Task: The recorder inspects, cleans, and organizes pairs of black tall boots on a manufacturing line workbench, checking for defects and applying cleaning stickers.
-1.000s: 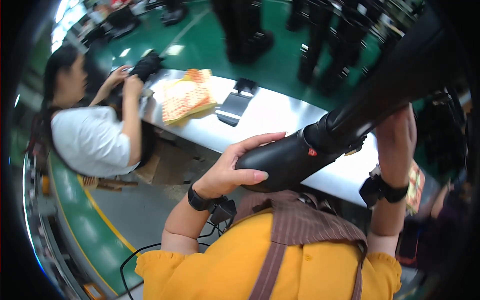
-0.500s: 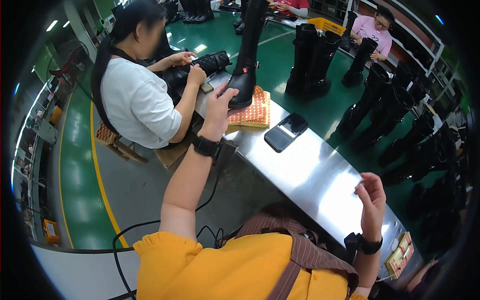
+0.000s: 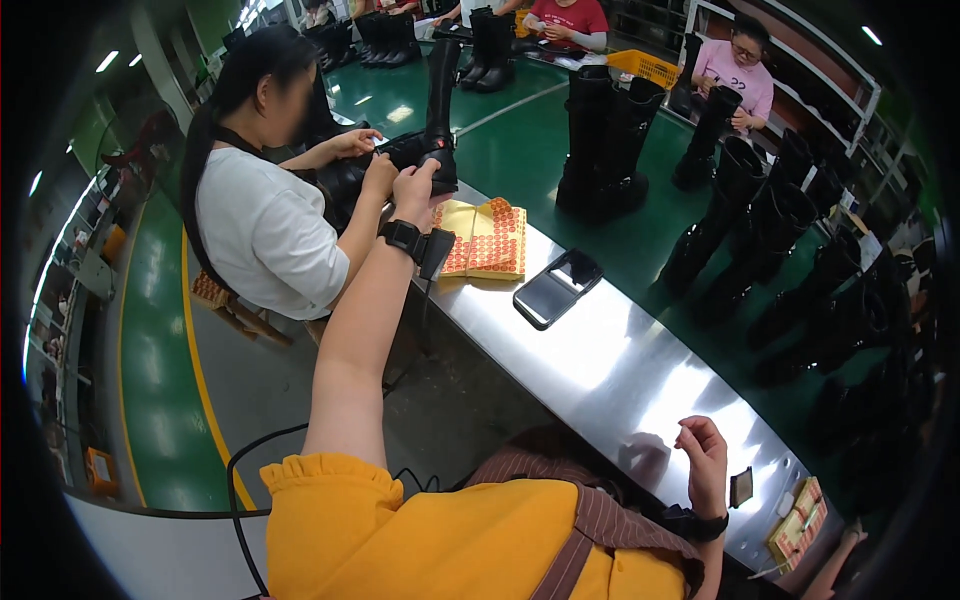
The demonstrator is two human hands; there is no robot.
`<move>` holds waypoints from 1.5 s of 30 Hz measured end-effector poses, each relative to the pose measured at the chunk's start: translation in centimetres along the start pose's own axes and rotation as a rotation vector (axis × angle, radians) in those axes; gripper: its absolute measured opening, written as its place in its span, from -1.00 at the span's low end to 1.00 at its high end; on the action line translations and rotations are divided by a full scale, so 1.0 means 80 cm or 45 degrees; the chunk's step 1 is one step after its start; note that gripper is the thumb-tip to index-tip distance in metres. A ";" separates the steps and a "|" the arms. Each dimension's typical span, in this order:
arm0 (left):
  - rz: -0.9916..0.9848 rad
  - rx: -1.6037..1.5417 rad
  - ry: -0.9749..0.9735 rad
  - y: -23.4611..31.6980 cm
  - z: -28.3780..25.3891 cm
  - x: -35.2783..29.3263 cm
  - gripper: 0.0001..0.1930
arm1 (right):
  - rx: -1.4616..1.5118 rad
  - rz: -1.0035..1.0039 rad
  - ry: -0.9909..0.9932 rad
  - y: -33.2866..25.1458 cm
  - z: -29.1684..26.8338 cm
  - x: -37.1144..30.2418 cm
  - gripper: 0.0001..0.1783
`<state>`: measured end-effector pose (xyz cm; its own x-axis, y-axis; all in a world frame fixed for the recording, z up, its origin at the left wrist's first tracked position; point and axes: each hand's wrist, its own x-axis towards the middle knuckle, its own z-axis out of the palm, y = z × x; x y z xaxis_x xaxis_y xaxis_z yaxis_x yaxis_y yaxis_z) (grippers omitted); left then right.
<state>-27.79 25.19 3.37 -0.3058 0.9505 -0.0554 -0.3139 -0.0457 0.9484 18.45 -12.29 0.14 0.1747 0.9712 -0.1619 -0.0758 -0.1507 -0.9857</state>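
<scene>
At the far left end of the metal bench (image 3: pixel 590 370), my left hand (image 3: pixel 412 190) grips a tall black boot (image 3: pixel 441 100) by its foot. The boot stands upright, and a small red spot shows near its ankle. Close by lies a stack of yellow sheets with red round stickers (image 3: pixel 480 245), its top sheet curled up. My right hand (image 3: pixel 706 465) hovers over the bench's near right part, fingers curled and thumb against the fingertips. Anything in that pinch is too small to make out.
A phone (image 3: pixel 558 288) lies beside the sticker sheets. Several black boots (image 3: pixel 600 140) stand on the green table across. Left of me sits a co-worker in white (image 3: pixel 265 225), handling a black boot. A small dark block (image 3: pixel 741 487) and another sticker pad (image 3: pixel 798 525) lie at right.
My left hand has carried the boot away and to the left, toward the co-worker, and lower. My right hand has come down and nearer to me, its fingers more curled.
</scene>
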 end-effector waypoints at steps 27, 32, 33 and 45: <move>-0.001 0.084 0.251 0.025 0.003 0.003 -0.42 | -0.006 0.151 -0.046 0.023 -0.025 -0.009 -0.83; 0.196 0.390 -0.328 0.010 0.119 -0.124 -0.26 | -0.009 0.129 0.045 0.026 -0.036 -0.025 -0.82; 0.288 0.405 -0.623 0.001 0.143 -0.146 -0.46 | -0.041 0.128 0.084 0.027 -0.040 -0.029 -0.81; 0.596 1.350 -1.308 -0.153 0.394 -0.244 0.01 | -1.682 -0.157 0.787 0.051 -0.155 -0.099 -0.65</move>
<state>10.35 16.86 2.70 0.6755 0.7293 0.1089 0.5255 -0.5798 0.6226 28.95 -22.89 -3.20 0.5235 0.8095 0.2660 0.8471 -0.4608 -0.2647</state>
